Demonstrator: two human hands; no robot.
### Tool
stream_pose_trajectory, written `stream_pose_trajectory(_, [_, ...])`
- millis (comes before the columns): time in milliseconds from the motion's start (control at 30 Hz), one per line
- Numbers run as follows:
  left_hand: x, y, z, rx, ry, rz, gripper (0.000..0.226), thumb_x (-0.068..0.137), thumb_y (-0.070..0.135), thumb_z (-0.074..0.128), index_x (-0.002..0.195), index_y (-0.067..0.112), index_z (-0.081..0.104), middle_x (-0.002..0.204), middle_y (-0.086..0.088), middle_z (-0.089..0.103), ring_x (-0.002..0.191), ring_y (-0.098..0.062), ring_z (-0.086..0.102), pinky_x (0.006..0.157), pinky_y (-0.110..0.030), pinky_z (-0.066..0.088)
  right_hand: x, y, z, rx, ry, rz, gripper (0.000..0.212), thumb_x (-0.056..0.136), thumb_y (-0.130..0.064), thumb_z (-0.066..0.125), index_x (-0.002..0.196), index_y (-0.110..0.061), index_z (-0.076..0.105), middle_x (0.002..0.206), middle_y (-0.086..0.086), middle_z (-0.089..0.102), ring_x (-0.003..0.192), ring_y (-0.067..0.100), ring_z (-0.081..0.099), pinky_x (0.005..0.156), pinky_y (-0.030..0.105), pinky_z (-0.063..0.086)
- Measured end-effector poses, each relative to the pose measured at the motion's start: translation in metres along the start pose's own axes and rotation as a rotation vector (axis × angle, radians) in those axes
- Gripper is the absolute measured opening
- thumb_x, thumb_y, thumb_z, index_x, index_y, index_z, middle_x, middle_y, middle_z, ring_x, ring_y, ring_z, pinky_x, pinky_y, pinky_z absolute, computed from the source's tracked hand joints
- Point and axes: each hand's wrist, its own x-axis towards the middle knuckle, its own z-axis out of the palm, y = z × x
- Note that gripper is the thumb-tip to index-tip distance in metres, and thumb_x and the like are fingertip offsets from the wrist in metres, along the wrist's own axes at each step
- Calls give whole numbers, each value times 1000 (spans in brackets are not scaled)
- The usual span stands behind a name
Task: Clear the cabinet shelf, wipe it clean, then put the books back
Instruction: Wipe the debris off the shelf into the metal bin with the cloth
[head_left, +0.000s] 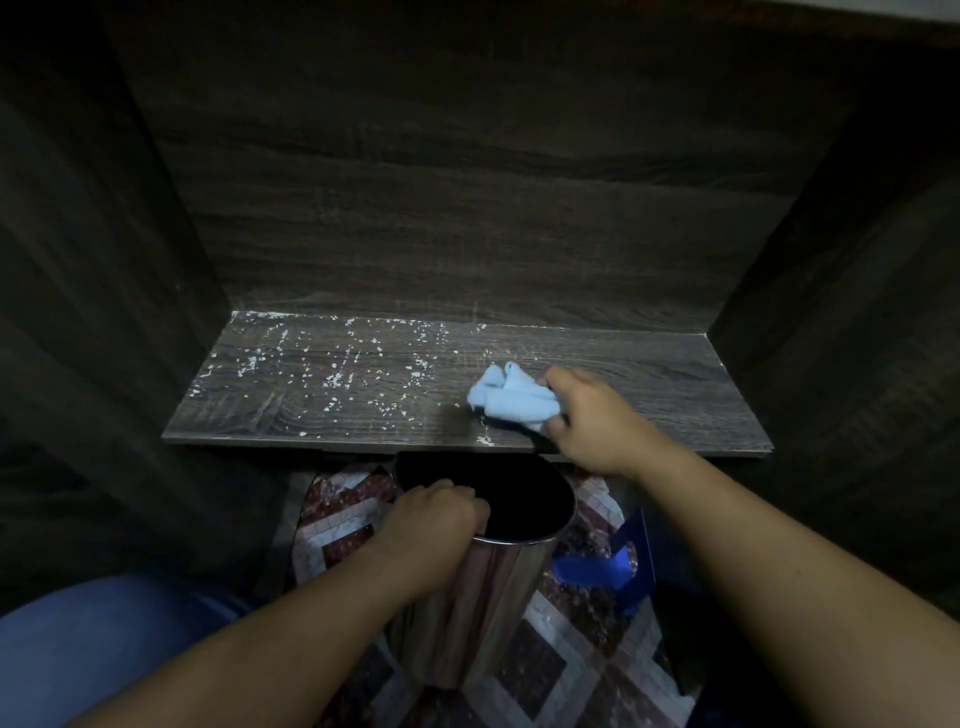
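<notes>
Right hand (592, 421) grips a crumpled light-blue cloth (511, 397), fingers curled round it, pressing it on the dark wood-grain cabinet shelf (675, 384) right of centre, close to the near edge. Left hand (434, 519) grips the rim of a shiny steel cylindrical bin (493, 597) held just below that edge. White specks (332, 374) litter the shelf's left half. Judged best: sweep from the far left corner toward the bin's mouth, keeping its rim tight under the edge. No books are in view.
</notes>
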Motion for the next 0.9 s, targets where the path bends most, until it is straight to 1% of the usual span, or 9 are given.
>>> stream_pose_trajectory(67, [0, -1, 1, 11, 1, 0, 27, 86, 9, 51, 111, 19, 57, 114, -1, 56, 109, -23, 50, 83, -30, 40, 9, 4, 0, -12, 104, 33, 31, 87, -13, 55, 118, -14, 50, 110, 10, 48, 104, 28, 50, 79, 31, 39])
stream_pose_trajectory(167, [-1, -2, 2, 18, -9, 0, 26, 87, 9, 49, 110, 19, 57, 114, -2, 56, 109, -23, 49, 80, -30, 38, 22, 11, 1, -64, 186, 151, 45, 89, -15, 54, 133, -13, 45, 123, 14, 45, 114, 31, 44, 95, 42, 42])
stream_pose_trajectory(267, [-1, -3, 3, 20, -19, -1, 25, 88, 11, 49, 111, 18, 57, 115, -2, 56, 110, -23, 49, 82, -32, 40, 34, 22, 6, -143, 240, 285, 45, 93, -17, 51, 136, -14, 42, 127, 16, 43, 115, 34, 42, 96, 45, 41])
stream_pose_trajectory(367, [-1, -4, 6, 25, -26, -3, 25, 89, 12, 48, 112, 18, 56, 115, -2, 55, 110, -23, 49, 82, -31, 39, 41, 32, 13, -136, 187, 343, 48, 94, -15, 47, 142, -14, 38, 132, 17, 42, 116, 35, 40, 98, 44, 37])
stream_pose_trajectory(500, [0, -3, 9, 16, -39, -2, 27, 88, 9, 49, 112, 18, 56, 115, -2, 55, 110, -23, 49, 83, -32, 40, 41, 33, 18, -177, 93, 233, 54, 94, -18, 45, 147, -20, 34, 142, 11, 43, 121, 32, 37, 101, 43, 35])
stream_pose_trajectory(633, [1, -1, 12, 12, -39, -3, 27, 86, 7, 50, 109, 18, 57, 113, -2, 56, 109, -23, 49, 84, -33, 41, 39, 23, 20, -157, -4, 73, 58, 90, -17, 50, 147, -24, 38, 150, 4, 40, 128, 29, 35, 108, 41, 32])
stream_pose_trajectory(733, [2, -1, 10, 18, -37, -6, 26, 86, 7, 51, 107, 19, 57, 112, -1, 56, 109, -22, 49, 83, -32, 41, 34, 12, 21, -146, -62, -23, 57, 89, -15, 52, 145, -22, 42, 150, 3, 40, 133, 24, 36, 112, 30, 20])
stream_pose_trajectory(800, [2, 0, 9, 6, -33, -8, 25, 85, 7, 52, 106, 19, 57, 112, -1, 56, 109, -22, 50, 84, -31, 41, 27, 4, 18, -114, -86, -56, 54, 91, -13, 53, 144, -21, 44, 151, 1, 40, 130, 22, 37, 105, 23, 18])
stream_pose_trajectory(900, [1, 0, 7, -8, -40, -6, 27, 84, 7, 51, 107, 20, 58, 113, -1, 56, 108, -22, 50, 85, -31, 41, 16, -4, 14, -78, -120, -71, 51, 93, -12, 54, 142, -23, 46, 151, -2, 39, 132, 18, 34, 104, 19, 16])
